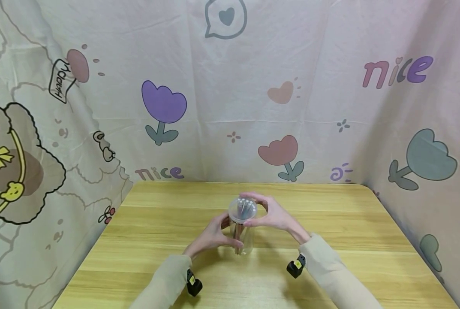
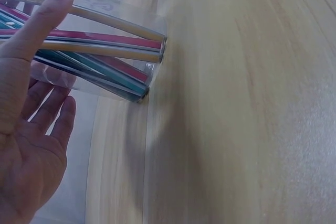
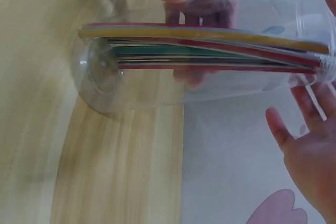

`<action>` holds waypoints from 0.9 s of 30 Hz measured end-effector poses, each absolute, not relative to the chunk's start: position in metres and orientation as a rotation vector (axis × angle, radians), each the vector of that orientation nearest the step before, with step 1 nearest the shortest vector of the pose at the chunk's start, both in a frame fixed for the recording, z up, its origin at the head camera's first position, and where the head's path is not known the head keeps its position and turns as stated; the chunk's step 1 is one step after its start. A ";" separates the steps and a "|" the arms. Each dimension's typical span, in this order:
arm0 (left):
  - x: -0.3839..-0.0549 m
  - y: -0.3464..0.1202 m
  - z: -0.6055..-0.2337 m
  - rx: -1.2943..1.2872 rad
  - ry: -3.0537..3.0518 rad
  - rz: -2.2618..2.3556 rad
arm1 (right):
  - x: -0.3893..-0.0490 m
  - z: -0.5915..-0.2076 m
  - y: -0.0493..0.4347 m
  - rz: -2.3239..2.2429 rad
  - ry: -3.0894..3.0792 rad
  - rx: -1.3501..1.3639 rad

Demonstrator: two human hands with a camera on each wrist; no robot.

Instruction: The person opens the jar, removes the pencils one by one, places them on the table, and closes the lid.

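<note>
A clear, see-through jar point(image 1: 248, 242) stands upright at the middle of the wooden table, with a round translucent lid point(image 1: 235, 209) on its top. Inside lean several long, thin sticks point(image 2: 113, 51) in red, yellow, green and dark tones. My left hand point(image 1: 214, 234) grips the jar's body from the left, thumb across the near side and fingers behind. From the right, my right hand point(image 1: 274, 215) holds the lid's rim between thumb and fingers. The right wrist view shows the jar's thick base point(image 3: 100, 74) and the sticks through its wall.
The wooden table point(image 1: 168, 206) stretches out on both sides of the jar. Behind it and at both sides hangs a pale curtain point(image 1: 222, 94) printed with flowers and words. A small black device point(image 1: 193, 284) is strapped to each wrist over beige sleeves point(image 1: 164, 279).
</note>
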State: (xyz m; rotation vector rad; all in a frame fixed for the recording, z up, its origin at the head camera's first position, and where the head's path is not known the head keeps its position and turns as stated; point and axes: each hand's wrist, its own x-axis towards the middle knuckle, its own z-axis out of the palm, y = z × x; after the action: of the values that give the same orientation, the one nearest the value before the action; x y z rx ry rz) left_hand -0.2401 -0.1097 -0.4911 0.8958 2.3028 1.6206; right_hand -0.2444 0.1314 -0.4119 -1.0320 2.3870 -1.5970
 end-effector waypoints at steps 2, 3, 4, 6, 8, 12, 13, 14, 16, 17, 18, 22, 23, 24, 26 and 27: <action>-0.240 -0.110 -0.491 0.897 2.295 1.631 | -0.240 -0.412 0.129 -1.602 2.431 -1.002; -0.240 -0.109 -0.491 0.900 2.293 1.634 | -0.239 -0.412 0.128 -1.609 2.455 -0.996; -0.240 -0.109 -0.490 0.903 2.291 1.638 | -0.237 -0.413 0.127 -1.606 2.493 -0.994; -0.240 -0.109 -0.490 0.905 2.295 1.635 | -0.235 -0.414 0.124 -1.610 2.556 -0.996; -0.240 -0.109 -0.490 0.911 2.300 1.631 | -0.235 -0.415 0.122 -1.612 2.614 -1.011; -0.239 -0.109 -0.489 0.927 2.295 1.632 | -0.235 -0.418 0.120 -1.616 2.676 -1.022; -0.239 -0.108 -0.489 0.930 2.294 1.632 | -0.234 -0.418 0.120 -1.622 2.678 -1.026; -0.239 -0.108 -0.489 0.933 2.293 1.632 | -0.234 -0.419 0.120 -1.626 2.680 -1.027; -0.239 -0.109 -0.490 0.938 2.295 1.632 | -0.234 -0.419 0.120 -1.634 2.679 -1.038; -0.239 -0.109 -0.490 0.939 2.296 1.632 | -0.235 -0.419 0.120 -1.638 2.679 -1.043; -0.239 -0.109 -0.490 0.940 2.299 1.630 | -0.235 -0.419 0.121 -1.640 2.678 -1.048; -0.239 -0.108 -0.490 0.941 2.305 1.627 | -0.236 -0.419 0.121 -1.646 2.668 -1.048; -0.239 -0.108 -0.490 0.939 2.305 1.626 | -0.236 -0.419 0.121 -1.644 2.667 -1.044; -0.239 -0.108 -0.490 0.938 2.303 1.626 | -0.236 -0.419 0.122 -1.644 2.664 -1.042; -0.240 -0.108 -0.489 0.932 2.299 1.624 | -0.236 -0.419 0.122 -1.641 2.660 -1.037; -0.240 -0.108 -0.489 0.928 2.299 1.622 | -0.236 -0.419 0.122 -1.640 2.657 -1.037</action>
State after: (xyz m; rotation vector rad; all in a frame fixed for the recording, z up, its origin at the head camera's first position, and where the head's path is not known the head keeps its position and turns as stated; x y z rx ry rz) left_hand -0.2396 -0.1083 -0.4889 0.9279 2.2986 1.6218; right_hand -0.2364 0.1220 -0.4185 -1.0366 2.6568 -1.6399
